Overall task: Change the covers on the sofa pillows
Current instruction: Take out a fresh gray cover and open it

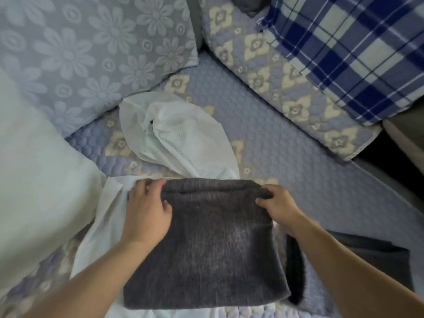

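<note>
Presently the grey cover (206, 244) lies flat on the sofa seat (298, 157) at its near edge, partly over a white cover (179, 138) that trails toward the seat's middle. The left hand (146, 212) pinches the grey cover's far left corner, fingers curled over the hem; the right hand (280, 205) pinches the far right corner, thumb and fingers pressed together on the cloth. A slit shows along the far hem, probably the opening.

Judgement: the cover is a soft, light, coarse-woven fabric, limp rather than stiff and not slippery; it will sag unless held at both corners. The hem corners beside the opening are the sound holds for spreading it.

A bare white pillow (34, 168) sits at the seat's left edge, just beside the covers. A floral pillow (91, 47) rests at the far left corner, and a plaid pillow (355, 53) at the far right.
</note>
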`<state>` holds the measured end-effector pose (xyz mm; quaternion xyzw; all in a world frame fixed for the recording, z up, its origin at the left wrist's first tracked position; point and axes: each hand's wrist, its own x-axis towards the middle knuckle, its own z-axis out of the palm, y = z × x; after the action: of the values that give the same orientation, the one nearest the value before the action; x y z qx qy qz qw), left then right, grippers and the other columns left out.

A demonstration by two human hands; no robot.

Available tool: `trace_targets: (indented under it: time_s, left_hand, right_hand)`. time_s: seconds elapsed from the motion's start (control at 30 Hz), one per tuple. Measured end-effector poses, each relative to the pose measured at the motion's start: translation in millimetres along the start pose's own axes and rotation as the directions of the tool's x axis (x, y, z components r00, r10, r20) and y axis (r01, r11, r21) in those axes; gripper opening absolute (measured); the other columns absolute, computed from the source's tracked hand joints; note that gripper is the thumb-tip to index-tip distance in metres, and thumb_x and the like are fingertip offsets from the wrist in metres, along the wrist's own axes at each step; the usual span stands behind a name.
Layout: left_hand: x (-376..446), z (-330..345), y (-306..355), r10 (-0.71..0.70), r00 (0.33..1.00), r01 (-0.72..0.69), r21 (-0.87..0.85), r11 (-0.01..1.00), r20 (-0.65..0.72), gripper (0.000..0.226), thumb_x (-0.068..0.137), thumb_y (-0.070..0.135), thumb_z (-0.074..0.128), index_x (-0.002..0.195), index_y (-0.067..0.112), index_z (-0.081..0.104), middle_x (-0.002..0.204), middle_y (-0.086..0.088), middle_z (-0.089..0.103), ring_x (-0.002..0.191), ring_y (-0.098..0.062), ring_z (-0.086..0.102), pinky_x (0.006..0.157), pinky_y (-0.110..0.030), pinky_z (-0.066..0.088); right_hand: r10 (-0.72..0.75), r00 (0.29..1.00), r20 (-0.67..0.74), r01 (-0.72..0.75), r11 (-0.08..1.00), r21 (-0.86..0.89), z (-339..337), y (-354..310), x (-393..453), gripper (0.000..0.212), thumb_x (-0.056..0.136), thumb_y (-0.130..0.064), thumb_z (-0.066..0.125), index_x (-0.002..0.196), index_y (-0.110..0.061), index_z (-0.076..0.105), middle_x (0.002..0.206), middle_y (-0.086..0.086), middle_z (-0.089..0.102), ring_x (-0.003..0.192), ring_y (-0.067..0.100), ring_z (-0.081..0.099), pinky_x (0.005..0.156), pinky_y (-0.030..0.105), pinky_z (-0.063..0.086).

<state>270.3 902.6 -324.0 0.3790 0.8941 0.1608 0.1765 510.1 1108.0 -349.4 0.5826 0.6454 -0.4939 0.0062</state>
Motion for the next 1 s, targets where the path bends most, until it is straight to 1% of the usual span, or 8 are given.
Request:
trace_targets:
  time_s: [0.13,0.2,0.27,0.33,0.47,0.67,0.87,1.0]
  left_hand:
    - [-0.6,8.7,61.9,0.121,0.988,-0.090,-0.285,0.954,0.092,0.020,0.094,0.014,0.061,0.110,0.025,0.067,0.108,0.011,0.062,0.100,-0.008,0.058,0.085,-0.024,0.049]
    - [-8.2,14.9,92.5,-0.023,0.956,0.178,-0.518,0.837,0.293,0.014,0.097,0.016,0.060,0.095,0.027,0.070,0.091,0.010,0.071,0.081,-0.005,0.068,0.076,-0.028,0.057]
    - [-19.0,23.8,118.9,-0.152,0.831,0.518,-0.644,0.563,0.535,0.012,0.099,0.017,0.061,0.092,0.018,0.071,0.086,-0.003,0.075,0.078,-0.017,0.074,0.077,-0.044,0.063]
    - [-31.3,33.7,130.6,-0.209,0.762,0.642,-0.670,0.372,0.613,0.008,0.097,0.017,0.066,0.096,0.011,0.071,0.093,-0.013,0.075,0.084,-0.024,0.075,0.078,-0.047,0.063]
    - [-45.1,48.0,130.2,-0.300,0.792,0.610,-0.706,0.359,0.532,0.015,0.089,0.010,0.075,0.100,0.017,0.070,0.095,-0.009,0.074,0.082,-0.012,0.072,0.077,-0.030,0.061]
    - [-52.8,43.7,123.9,-0.244,0.878,0.468,-0.633,0.616,0.411,0.008,0.089,0.022,0.075,0.092,0.029,0.071,0.086,0.011,0.072,0.079,0.005,0.065,0.069,-0.010,0.048]
    - [-51.4,45.2,115.6,-0.241,0.831,0.540,-0.622,0.567,0.502,0.014,0.095,0.022,0.068,0.086,0.027,0.077,0.084,0.005,0.077,0.087,-0.015,0.073,0.086,-0.041,0.059]
    - [-52.9,46.2,113.1,-0.238,0.711,0.693,-0.716,0.080,0.662,0.015,0.095,0.005,0.065,0.090,0.013,0.077,0.091,-0.011,0.077,0.089,-0.023,0.072,0.084,-0.035,0.055]
  right_hand:
    - [-0.348,0.924,-0.158,0.307,0.923,-0.233,19.8,6.6,-33.5,0.028,0.082,0.005,0.070,0.082,-0.023,0.072,0.104,-0.007,0.051,0.095,0.011,0.056,0.081,0.009,0.042]
    - [-0.532,0.829,-0.171,0.475,0.833,-0.285,30.1,9.8,-61.2,0.031,0.077,0.012,0.069,0.089,-0.016,0.074,0.107,-0.007,0.047,0.097,0.007,0.053,0.083,0.011,0.043]
    - [-0.564,0.807,-0.175,0.526,0.822,-0.221,33.6,11.2,-78.9,0.038,0.072,0.017,0.066,0.092,-0.015,0.071,0.109,-0.008,0.048,0.100,0.004,0.053,0.081,0.016,0.047]
    - [-0.493,0.852,-0.174,0.495,0.868,-0.035,36.5,6.8,-89.3,0.045,0.066,0.017,0.058,0.092,-0.019,0.061,0.108,-0.009,0.053,0.102,0.010,0.058,0.080,0.028,0.054]
    - [-0.187,0.978,-0.094,0.209,0.885,0.415,37.1,3.9,-100.0,0.043,0.078,0.015,0.046,0.098,-0.021,0.056,0.098,-0.005,0.068,0.097,0.019,0.069,0.082,0.037,0.059]
    - [0.008,0.999,-0.040,0.012,0.877,0.480,31.8,-4.0,-94.7,0.010,0.093,-0.011,0.069,0.101,-0.018,0.066,0.087,0.006,0.075,0.083,0.018,0.072,0.076,0.030,0.058]
    - [0.026,1.000,0.009,-0.027,0.933,0.358,38.5,-13.3,-83.9,0.015,0.089,-0.018,0.075,0.101,-0.024,0.068,0.088,-0.001,0.073,0.082,0.012,0.070,0.072,0.025,0.057]
    - [0.025,0.998,-0.051,-0.012,0.974,0.227,38.3,-16.5,-78.7,0.007,0.093,-0.018,0.069,0.098,-0.020,0.073,0.084,-0.004,0.073,0.078,0.010,0.067,0.073,0.027,0.054]
